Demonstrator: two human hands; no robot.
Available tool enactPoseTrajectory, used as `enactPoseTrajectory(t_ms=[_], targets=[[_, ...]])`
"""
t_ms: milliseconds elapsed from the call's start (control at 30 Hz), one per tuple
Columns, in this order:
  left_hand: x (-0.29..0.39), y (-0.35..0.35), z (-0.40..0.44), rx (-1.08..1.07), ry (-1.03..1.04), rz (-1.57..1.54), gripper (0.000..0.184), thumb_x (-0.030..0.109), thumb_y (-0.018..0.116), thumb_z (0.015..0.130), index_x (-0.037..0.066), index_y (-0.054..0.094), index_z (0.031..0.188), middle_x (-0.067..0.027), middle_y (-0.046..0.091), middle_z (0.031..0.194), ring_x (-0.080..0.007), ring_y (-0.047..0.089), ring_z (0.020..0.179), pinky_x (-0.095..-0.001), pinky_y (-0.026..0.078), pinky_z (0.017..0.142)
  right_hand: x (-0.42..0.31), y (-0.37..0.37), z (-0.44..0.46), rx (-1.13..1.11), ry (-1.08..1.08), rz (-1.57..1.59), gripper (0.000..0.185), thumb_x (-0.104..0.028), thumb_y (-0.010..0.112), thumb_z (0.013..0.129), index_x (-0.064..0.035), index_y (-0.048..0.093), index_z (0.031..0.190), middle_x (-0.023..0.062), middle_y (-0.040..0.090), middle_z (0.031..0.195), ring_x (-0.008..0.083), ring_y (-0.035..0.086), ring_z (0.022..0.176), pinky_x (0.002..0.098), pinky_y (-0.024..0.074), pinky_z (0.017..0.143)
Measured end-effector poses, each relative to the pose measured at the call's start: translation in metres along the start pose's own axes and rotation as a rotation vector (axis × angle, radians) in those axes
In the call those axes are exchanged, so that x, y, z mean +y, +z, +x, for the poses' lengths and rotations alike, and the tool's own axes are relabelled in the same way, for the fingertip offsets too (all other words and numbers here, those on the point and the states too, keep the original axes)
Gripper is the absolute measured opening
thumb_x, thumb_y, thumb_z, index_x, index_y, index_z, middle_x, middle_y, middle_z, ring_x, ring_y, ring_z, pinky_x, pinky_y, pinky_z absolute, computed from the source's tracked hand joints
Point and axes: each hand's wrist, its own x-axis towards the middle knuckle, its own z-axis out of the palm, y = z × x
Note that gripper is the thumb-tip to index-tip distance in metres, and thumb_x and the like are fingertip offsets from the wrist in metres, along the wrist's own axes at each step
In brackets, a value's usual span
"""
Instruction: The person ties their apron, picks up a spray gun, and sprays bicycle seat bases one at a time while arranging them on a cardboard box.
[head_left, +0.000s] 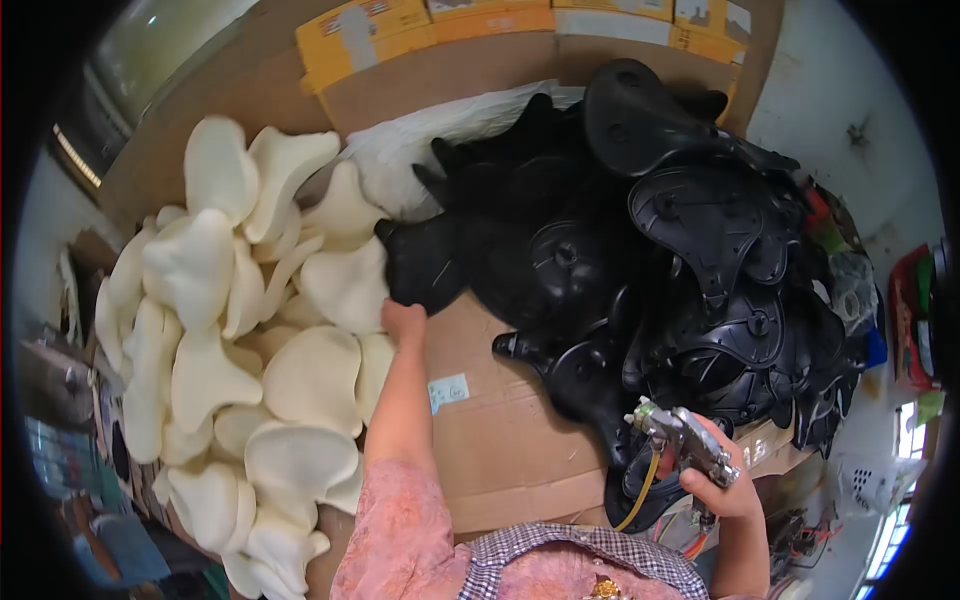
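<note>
My left hand is stretched forward, its fingers closed at the lower edge of a black plastic bicycle saddle shell. Right beside those fingers lies a cream foam saddle pad. In my right hand is a metal spray gun, with a yellow hose running down from it. The gun is held in front of the near edge of the black shell pile, close to another saddle shell. My left fingertips are partly hidden.
Cream foam pads are heaped on the left, black shells on the right. Between them is a cardboard surface with a small pale blue note. Clear plastic sheeting and a taped cardboard wall stand behind.
</note>
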Motion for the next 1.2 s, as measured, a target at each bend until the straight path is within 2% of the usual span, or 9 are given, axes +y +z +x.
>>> enactPoseTrajectory(t_ms=[133,300,533,633,733,867,933,1067,1200], targets=[[0.026,0.016,0.020,0.247,-0.263,0.245,0.033,0.014,0.061,0.074,0.000,0.061,0.104,-0.0238,0.061,0.109,-0.0449,0.058,0.100,-0.0467,0.049,0.086,0.010,0.010,0.023,0.018,0.063,-0.023,0.065,-0.017,0.070,0.083,-0.0006,0.039,0.138,0.0079,0.062,0.098,0.0153,0.060,0.088,0.0308,0.0491,0.081],[0.010,-0.025,0.033,-0.064,0.024,0.291,0.022,0.019,0.064,0.071,0.003,0.069,0.085,-0.0169,0.068,0.089,-0.0374,0.065,0.085,-0.0435,0.052,0.079,0.026,0.042,0.059,-0.056,0.099,-0.089,0.060,-0.013,0.069,0.084,-0.0038,0.042,0.137,0.0052,0.062,0.096,0.0115,0.059,0.088,0.0280,0.0482,0.081],[0.058,-0.128,-0.023,-0.035,0.461,-0.262,0.016,0.012,0.066,0.062,-0.001,0.057,0.058,-0.0096,0.053,0.050,-0.0168,0.051,0.048,-0.0323,0.046,0.054,0.025,0.077,0.070,-0.113,0.115,-0.145,0.057,-0.010,0.068,0.085,-0.0045,0.043,0.136,0.0052,0.062,0.096,0.0115,0.058,0.088,0.0277,0.0469,0.081],[0.091,-0.137,-0.041,-0.550,0.266,-1.010,0.023,0.012,0.071,0.076,-0.003,0.063,0.091,-0.0104,0.066,0.079,-0.0153,0.060,0.071,-0.0298,0.050,0.069,0.033,0.078,0.060,-0.108,0.102,-0.180,0.058,-0.010,0.069,0.084,-0.0060,0.042,0.136,0.0051,0.061,0.096,0.0115,0.057,0.088,0.0281,0.0468,0.081],[0.058,-0.116,-0.051,-0.327,0.430,-0.953,0.032,0.013,0.070,0.082,-0.003,0.058,0.107,-0.0114,0.065,0.098,-0.0176,0.061,0.087,-0.0311,0.050,0.079,0.029,0.077,0.042,-0.061,0.121,-0.139,0.058,-0.009,0.068,0.085,-0.0060,0.042,0.137,0.0055,0.061,0.096,0.0112,0.057,0.089,0.0281,0.0466,0.083],[-0.103,-0.041,-0.074,-0.340,-0.193,-0.571,0.027,0.017,0.062,0.087,0.001,0.058,0.109,-0.0091,0.060,0.092,-0.0163,0.059,0.079,-0.0285,0.050,0.062,0.023,0.062,0.007,-0.059,0.144,-0.135,0.059,-0.009,0.068,0.084,-0.0036,0.041,0.136,0.0067,0.062,0.098,0.0119,0.058,0.092,0.0286,0.0467,0.085],[-0.068,-0.049,-0.117,-0.410,-0.565,-0.776,0.025,0.020,0.059,0.088,0.001,0.058,0.104,-0.0083,0.058,0.079,-0.0159,0.056,0.065,-0.0284,0.045,0.052,0.024,0.057,0.001,-0.077,0.139,-0.153,0.059,-0.009,0.068,0.084,-0.0029,0.042,0.136,0.0069,0.062,0.099,0.0122,0.059,0.092,0.0283,0.0468,0.085],[-0.066,0.005,-0.095,-0.297,-0.591,-0.870,0.016,0.015,0.057,0.087,0.000,0.058,0.094,-0.0059,0.051,0.071,-0.0160,0.051,0.063,-0.0275,0.046,0.058,0.014,0.065,0.009,-0.106,0.049,-0.355,0.057,-0.009,0.068,0.084,-0.0020,0.043,0.135,0.0069,0.062,0.100,0.0121,0.058,0.090,0.0267,0.0467,0.082],[-0.059,0.046,-0.084,-0.029,-0.715,-0.897,0.022,0.011,0.057,0.086,-0.006,0.058,0.100,-0.0166,0.058,0.095,-0.0201,0.060,0.076,-0.0295,0.050,0.063,-0.001,0.077,0.033,0.040,-0.088,-0.190,0.053,-0.008,0.066,0.086,0.0010,0.043,0.133,0.0057,0.061,0.099,0.0099,0.056,0.085,0.0251,0.0463,0.079]])
